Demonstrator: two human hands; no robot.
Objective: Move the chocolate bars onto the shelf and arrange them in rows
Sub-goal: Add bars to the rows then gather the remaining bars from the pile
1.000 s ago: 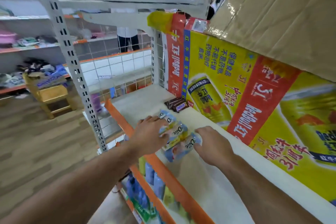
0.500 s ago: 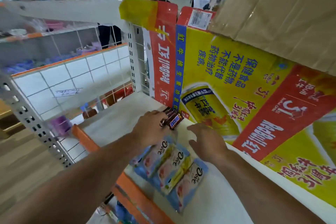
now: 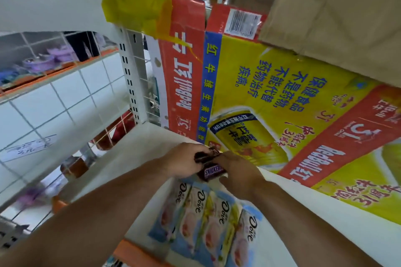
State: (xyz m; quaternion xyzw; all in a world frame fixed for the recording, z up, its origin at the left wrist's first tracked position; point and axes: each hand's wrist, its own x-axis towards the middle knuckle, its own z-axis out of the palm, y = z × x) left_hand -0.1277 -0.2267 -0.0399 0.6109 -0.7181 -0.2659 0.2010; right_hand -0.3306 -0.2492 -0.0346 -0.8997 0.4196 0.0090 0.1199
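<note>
We've got both hands on the Snickers bars [image 3: 211, 166] at the back of the shelf [image 3: 138, 158], right up against the yellow drink carton [image 3: 271, 97]. Our left hand [image 3: 184, 161] has its fingers curled over the far ends of the brown bars; our right hand [image 3: 235, 170] presses in from the carton side, fingers closed against the wrapper with the label showing between the two hands. Just in front of the carton, nearer us, the Dove bars [image 3: 208, 223] lie side by side in a row, touching, with their near ends close to the orange shelf lip [image 3: 134, 251].

The risk, as we judge it: the Snickers are a loose stack pinched from two sides, so one could squirt out. And dragging them away from the carton would likely shove the Dove row askew or over that lip.
</note>
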